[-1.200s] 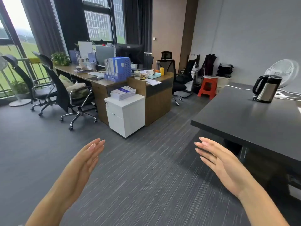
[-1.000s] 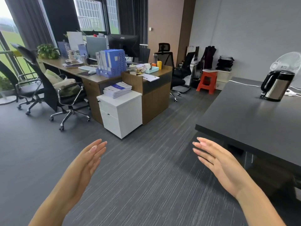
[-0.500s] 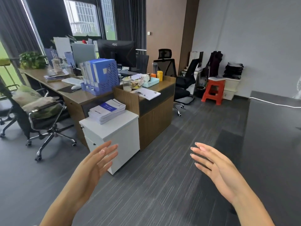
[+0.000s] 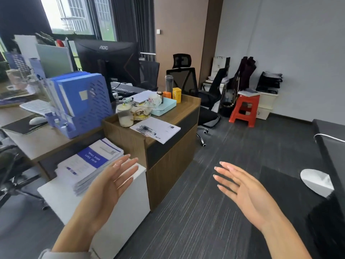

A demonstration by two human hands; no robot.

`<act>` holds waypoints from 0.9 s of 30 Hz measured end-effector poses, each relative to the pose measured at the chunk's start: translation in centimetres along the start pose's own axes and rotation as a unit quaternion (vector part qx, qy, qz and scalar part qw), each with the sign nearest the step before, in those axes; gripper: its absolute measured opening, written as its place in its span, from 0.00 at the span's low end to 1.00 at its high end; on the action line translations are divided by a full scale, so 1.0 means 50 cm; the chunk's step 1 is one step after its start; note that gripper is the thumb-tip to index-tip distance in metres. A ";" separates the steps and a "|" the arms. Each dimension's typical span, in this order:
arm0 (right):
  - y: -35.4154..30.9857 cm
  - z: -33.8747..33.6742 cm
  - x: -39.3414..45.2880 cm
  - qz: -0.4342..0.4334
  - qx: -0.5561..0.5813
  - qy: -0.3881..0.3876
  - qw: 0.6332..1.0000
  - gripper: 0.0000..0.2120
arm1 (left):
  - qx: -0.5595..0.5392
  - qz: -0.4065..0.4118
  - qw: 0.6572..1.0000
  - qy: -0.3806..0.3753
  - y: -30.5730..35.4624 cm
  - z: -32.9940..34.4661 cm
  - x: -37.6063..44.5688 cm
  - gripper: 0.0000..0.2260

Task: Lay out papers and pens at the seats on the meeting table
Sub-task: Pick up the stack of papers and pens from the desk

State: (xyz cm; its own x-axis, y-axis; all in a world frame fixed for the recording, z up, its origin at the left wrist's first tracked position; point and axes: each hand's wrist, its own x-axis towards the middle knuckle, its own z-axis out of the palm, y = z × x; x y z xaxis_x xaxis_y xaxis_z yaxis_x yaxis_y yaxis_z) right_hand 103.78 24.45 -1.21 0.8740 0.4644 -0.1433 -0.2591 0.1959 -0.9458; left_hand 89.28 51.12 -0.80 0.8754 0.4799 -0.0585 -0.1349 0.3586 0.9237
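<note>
1. Left hand raised at lower left, palm turned inward, fingers straight and a little spread, holding nothing.
2. Right hand raised at lower right, palm facing the left one, fingers straight and loosely fanned, also holding nothing.
3. Just beyond the left fingertips: a stack of papers, white sheets with a blue band on the top cover, lying flat on a white drawer cabinet. Partly hidden by the left hand.
4. Further ahead, between the two hands and well past them: a loose printed sheet on a wooden worktop, one corner hanging over the near edge. Dark marks on that sheet possibly pens; too blurred to tell.
5. To the right of the right hand: the edge of a dark meeting table, nothing laid out on the part in view.
6. Likely step: reaching for the stack. Best done with both hands, one slid under the near edge and the other steadying the far side, lifted level to stop sheets fanning out or sliding.
7. Stack's long axis running from near left to far right, the far right end pointing toward the wooden worktop; the print on the cover reads at an angle to the viewer.
</note>
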 end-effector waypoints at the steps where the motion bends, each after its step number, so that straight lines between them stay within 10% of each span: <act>1: -0.013 0.001 0.053 0.002 -0.004 0.003 1.000 0.49 | -0.001 -0.002 1.000 -0.004 0.008 0.005 0.058 0.54; 8: -0.063 -0.009 0.396 0.011 -0.016 -0.010 1.000 0.46 | -0.011 -0.011 1.000 0.009 -0.017 0.034 0.382 0.51; 13: -0.073 -0.035 0.691 0.041 -0.036 -0.040 0.998 0.13 | -0.055 0.000 0.997 0.057 -0.067 0.057 0.606 0.50; 24: -0.118 0.051 1.198 0.153 -0.099 -0.162 0.970 0.14 | -0.110 0.013 0.967 0.228 -0.107 0.064 0.923 0.49; 27: -0.091 0.093 1.295 0.172 -0.131 -0.188 0.958 0.23 | -0.124 0.007 0.955 0.268 -0.132 0.027 0.992 0.26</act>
State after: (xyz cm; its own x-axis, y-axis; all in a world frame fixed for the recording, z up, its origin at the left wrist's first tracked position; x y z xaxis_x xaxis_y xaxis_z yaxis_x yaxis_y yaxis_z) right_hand 159.63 57.63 -4.80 0.5335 0.7503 -0.3903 -0.3498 -0.2244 -0.9096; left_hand 134.21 71.48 -9.29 0.5179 0.8031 -0.2946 -0.3081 0.4964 0.8116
